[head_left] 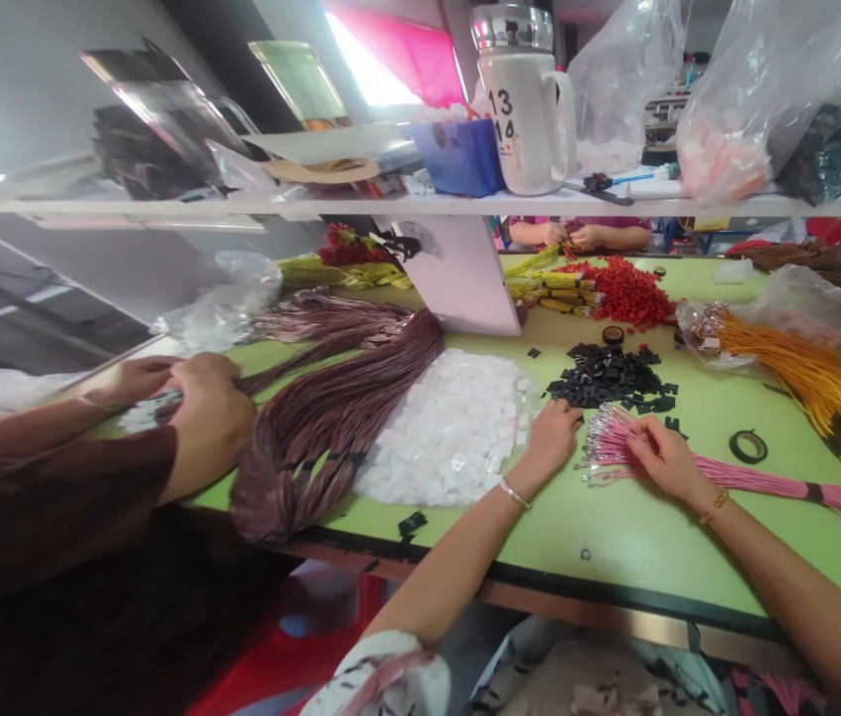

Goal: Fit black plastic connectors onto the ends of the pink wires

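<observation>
My left hand (553, 436) rests on the green table (614, 537), fingers curled at the near edge of a pile of small black connectors (610, 378); what it pinches is hidden. My right hand (663, 459) lies on a bundle of pink wires (734, 475), its fingers curled over the metal-tipped ends near the bundle's left end. A heap of white connectors (457, 428) lies just left of my left hand.
A co-worker's hands (189, 398) at left grip brown wires (331, 418). Yellow wires (815, 378) lie in a bag at right, and red connectors (625, 290) sit farther back. Another person's hands (577, 237) work across the table. A shelf above holds a white mug (529, 109). A tape ring (749, 447) lies nearby.
</observation>
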Demonstrator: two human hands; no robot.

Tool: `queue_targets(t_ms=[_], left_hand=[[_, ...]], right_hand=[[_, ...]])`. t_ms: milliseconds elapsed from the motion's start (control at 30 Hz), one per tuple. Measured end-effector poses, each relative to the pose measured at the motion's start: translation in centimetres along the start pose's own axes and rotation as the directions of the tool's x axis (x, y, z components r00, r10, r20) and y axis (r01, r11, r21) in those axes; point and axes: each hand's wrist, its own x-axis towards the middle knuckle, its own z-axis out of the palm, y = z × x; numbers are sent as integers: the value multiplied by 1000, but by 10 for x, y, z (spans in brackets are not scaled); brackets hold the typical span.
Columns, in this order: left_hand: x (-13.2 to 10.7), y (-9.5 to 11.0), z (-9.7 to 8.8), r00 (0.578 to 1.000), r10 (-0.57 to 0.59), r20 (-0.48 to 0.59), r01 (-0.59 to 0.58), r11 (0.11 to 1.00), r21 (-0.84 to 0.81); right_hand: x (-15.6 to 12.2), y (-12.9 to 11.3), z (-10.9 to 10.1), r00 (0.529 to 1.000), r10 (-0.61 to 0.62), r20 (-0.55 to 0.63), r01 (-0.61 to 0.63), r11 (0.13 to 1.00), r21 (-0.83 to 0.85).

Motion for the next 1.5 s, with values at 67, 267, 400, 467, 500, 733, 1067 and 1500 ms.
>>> queue_targets(t_ms=[67,267,400,467,500,733,1067,1500], left_hand=[[0,1,2,1000,17,-2,-17,1000,-16],[-2,-1,7,998,50,-40,-53,994,-97],[-2,-2,8,996,-42,-79,20,964,-264],[-2,-1,6,994,-67,-90,28,924,-380],[-1,1,4,991,-88,-100,34,893,-450],[-10,29,-16,946,-270,179,251,263,-931],[-26,45,-22,904,-131,408,379,-198,-904],[-33,46,-26,863,-95,496,456,-272,-847]], right_hand=[[5,-4,-2,1000,4,26,-6,997,73],[17,-12,-11,993,112,42,-119,877,466],[17,-17,-13,986,149,75,-164,786,595],[16,-17,-10,984,159,75,-172,781,601],[16,-16,-8,983,167,71,-176,784,595],[15,-7,1,990,142,26,-136,855,501],[11,-19,1,997,63,-37,-39,886,461],[5,-23,2,992,20,-125,11,970,243]])
